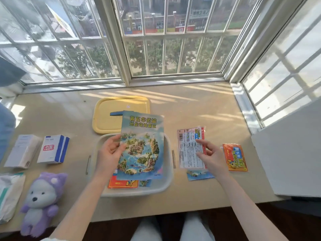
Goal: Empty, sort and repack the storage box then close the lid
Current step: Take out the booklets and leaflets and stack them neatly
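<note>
Yellow lid (104, 117) lies flat on the desk (199, 108) behind the open white box (133, 193).
The left hand (109, 154) holds a map leaflet (142, 148) over the box, its grip pinching the leaflet's left edge; the right hand (211, 154) hangs above a clear packet (188, 150) just right of the box, grip open and fingers loose.

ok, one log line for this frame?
left hand: holds brochure over storage box | right hand: open over packet | lid: off, behind box
</note>
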